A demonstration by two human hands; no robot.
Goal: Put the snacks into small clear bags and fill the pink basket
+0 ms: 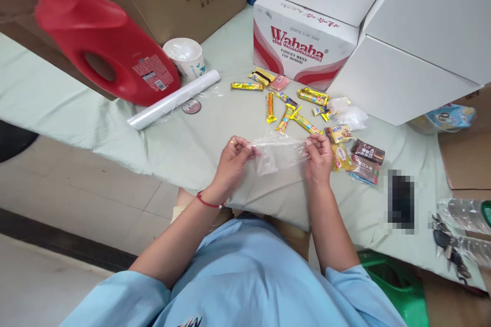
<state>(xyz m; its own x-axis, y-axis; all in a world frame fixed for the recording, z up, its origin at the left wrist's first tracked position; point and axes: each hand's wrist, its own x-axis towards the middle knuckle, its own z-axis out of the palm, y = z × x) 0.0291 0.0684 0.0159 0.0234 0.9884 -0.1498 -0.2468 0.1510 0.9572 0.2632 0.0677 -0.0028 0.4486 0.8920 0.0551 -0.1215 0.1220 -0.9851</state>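
Observation:
A clear plastic bag (pixel 282 153) is stretched between my two hands, just above the cloth near the table's front edge. My left hand (pixel 235 159) pinches its left end; a ring and a red bracelet show on that side. At the other end, my right hand (pixel 319 156) grips the bag between thumb and fingers. Beyond the bag lie several yellow-wrapped snack bars (pixel 305 123). Close to the right hand are a yellow snack packet (pixel 341 157), a biscuit packet (pixel 339 134) and a dark cocoa packet (pixel 368 152).
A roll of clear plastic (pixel 174 99) lies by a red jug (pixel 111 46) and a white paper tub (pixel 184 56). Behind the snacks stands a Wahaha carton (pixel 303 46). Crumpled clear plastic (pixel 351 117), a blurred dark object (pixel 401 202), keys (pixel 447 242) and bottles (pixel 464 214) are at right.

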